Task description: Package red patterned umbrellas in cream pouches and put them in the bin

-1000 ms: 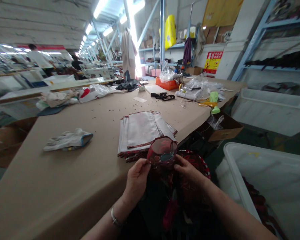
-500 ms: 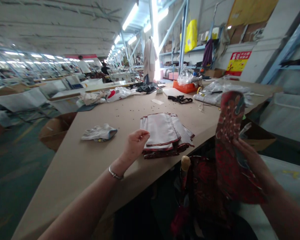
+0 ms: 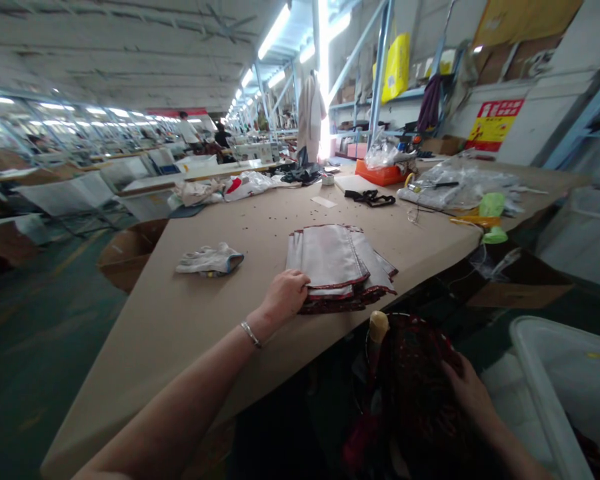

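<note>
A pile of sewn fabric pieces [image 3: 333, 257], white side up with dark red edging, lies near the table's front edge. My left hand [image 3: 287, 292] is closed at the pile's lower left corner, its fingertips curled against the edge. Below the table edge, on the right, is dark red patterned fabric [image 3: 420, 373] in shadow. My right hand [image 3: 465, 387] holds the near right side of that fabric; some of its fingers are hidden by it. A rounded tan knob [image 3: 379, 325] sticks up beside this fabric.
A white work glove [image 3: 210, 259] lies left on the brown table [image 3: 220, 327]. Black straps [image 3: 370, 198], an orange tray [image 3: 380, 173], plastic bags [image 3: 455, 180] and a small green fan [image 3: 493, 217] are farther back. A white bin [image 3: 535, 360] stands right, cardboard boxes [image 3: 130, 250] left.
My right hand has lowered the red patterned piece from beside the table to the dark fabric below. My left hand has moved slightly down along the pile's corner. The view has shifted a little.
</note>
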Demonstrator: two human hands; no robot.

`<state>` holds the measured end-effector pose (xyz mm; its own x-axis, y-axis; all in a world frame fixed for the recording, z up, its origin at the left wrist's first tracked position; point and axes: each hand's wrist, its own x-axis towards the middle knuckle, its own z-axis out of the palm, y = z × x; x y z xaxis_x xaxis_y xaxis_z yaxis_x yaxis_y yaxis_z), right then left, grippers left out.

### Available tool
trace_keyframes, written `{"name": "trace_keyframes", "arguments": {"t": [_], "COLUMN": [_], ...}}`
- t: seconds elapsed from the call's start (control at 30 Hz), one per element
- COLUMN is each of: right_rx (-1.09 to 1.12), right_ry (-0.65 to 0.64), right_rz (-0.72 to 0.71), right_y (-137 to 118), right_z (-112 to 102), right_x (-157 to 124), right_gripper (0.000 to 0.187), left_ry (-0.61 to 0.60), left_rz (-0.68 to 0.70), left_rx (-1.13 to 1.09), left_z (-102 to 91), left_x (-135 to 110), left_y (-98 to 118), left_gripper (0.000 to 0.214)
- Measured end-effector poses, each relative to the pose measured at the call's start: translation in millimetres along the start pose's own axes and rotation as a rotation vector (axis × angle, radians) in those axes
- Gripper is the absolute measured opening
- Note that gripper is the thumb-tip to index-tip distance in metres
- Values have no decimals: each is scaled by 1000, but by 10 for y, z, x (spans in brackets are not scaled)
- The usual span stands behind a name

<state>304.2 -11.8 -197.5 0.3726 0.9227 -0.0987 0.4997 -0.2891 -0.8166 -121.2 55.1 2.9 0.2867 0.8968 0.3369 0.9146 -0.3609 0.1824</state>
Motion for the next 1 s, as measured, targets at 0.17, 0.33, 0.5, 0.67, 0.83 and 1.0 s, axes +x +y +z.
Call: {"name": "trace_keyframes", "arguments": {"t": [0.17,0.33,0.5,0.67,0.83,1.0], "right_rx": [180,157,-188,-624,-553,-286], "right_ry": [45,70,-90,-115,-71,-1], "right_rz": [-132,-782,-1114,-1084,-819,-934], "right_y": [-735,-2001,-3077,-3370,-3171,-2906], "right_z": [-164,-203,253,500,262,144], "right_x": [-178,-512,-547,-296,-136,-389], "right_gripper": [56,22,32,35,44,42], "left_ry": [17,205,316,353,312,309], "left_rz": [-53,-125,-62,-22,-132,-498], "left_rx": [28,14,-61,-97,-197,-904], "left_z": [-57,-167,-341,-502,-318,-124], "left_x": [43,139,159,-29,-259,-263], "left_y": [57,263,553,647,566,688], "left_gripper": [22,18,14,15,12,5]}}
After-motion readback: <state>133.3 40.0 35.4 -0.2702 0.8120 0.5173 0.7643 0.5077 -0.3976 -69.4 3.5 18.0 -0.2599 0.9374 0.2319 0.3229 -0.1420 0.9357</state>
